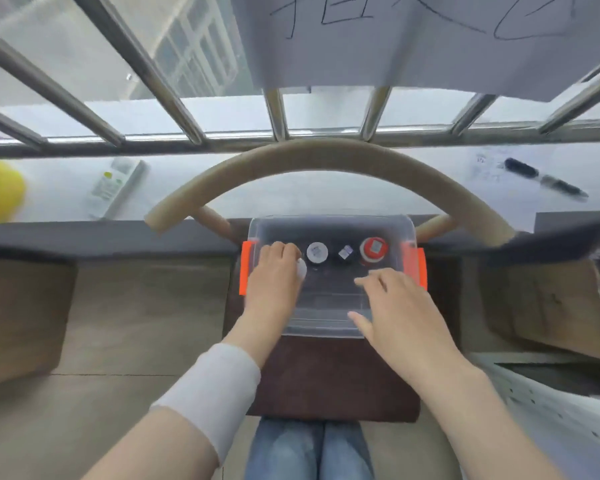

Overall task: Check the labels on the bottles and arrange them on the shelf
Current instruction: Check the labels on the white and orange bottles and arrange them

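Three bottles (pixel 345 252) are standing right of our left grip (pixel 274 271), which we are curling round a white bottle (pixel 301 268); right grip (pixel 395 306) hovering open, empty.

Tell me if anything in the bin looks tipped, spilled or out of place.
Nothing stands out. In the bin, bottles with a white cap, dark cap and red cap stand upright in a row. The left hand grips a fourth bottle at its left end. No spill shows.

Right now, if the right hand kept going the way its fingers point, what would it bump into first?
Probably the white-capped bottle in the clear box; the right hand points toward it. Depth is unclear, so it might pass over it.
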### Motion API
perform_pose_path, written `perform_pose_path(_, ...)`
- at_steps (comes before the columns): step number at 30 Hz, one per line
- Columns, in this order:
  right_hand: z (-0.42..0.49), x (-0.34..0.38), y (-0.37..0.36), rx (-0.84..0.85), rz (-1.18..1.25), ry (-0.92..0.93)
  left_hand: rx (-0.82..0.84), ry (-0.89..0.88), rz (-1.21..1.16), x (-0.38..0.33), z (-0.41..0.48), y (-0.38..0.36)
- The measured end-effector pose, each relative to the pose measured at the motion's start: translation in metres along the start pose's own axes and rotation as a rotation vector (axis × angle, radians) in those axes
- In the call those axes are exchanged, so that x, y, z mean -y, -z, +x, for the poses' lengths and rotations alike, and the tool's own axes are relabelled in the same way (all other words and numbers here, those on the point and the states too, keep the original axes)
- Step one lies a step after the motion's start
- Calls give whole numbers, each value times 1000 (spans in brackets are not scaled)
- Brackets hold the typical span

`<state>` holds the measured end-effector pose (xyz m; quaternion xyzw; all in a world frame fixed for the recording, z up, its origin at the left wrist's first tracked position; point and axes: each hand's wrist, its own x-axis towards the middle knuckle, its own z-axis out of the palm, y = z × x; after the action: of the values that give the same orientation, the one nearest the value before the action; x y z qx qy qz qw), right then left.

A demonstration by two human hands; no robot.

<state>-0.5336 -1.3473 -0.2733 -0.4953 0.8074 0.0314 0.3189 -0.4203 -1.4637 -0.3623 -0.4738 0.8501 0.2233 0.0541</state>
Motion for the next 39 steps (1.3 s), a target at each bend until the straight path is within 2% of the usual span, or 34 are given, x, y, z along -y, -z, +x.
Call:
perform_pose_path(5, 45, -12, -21, -1, 36, 17, 10, -7, 122, 15, 44, -53)
perform_pose_path(10, 61, -17, -28, -3, 56, 34, 64, -7, 171, 19, 59, -65)
perform_pose_path(16, 64, -20, -32, -20, 54, 34, 72, 2, 164, 18, 61, -60)
perform_pose_path(19, 52, -18, -26, -6, 42, 22, 36, -48, 262, 15, 46, -33)
perform_pose_path(21, 38, -14, -20, -9, 16, 23, 97, -80, 316, 11, 30, -10)
perform_pose_path(23, 17, -9, -10, -20, -9, 9, 153, -110, 394, -1, 6, 20)
perform_pose_path(27, -46, 3, 10, -51, -34, -64, 85, -234, 600, -29, -52, 78)
perform_pose_path(32, -153, 14, 11, -137, 10, -256, 214, -438, 590, -65, -136, 108)
perform_pose_path(39, -345, 28, -24, -277, 196, -618, 203, -823, 544, -128, -272, 130)
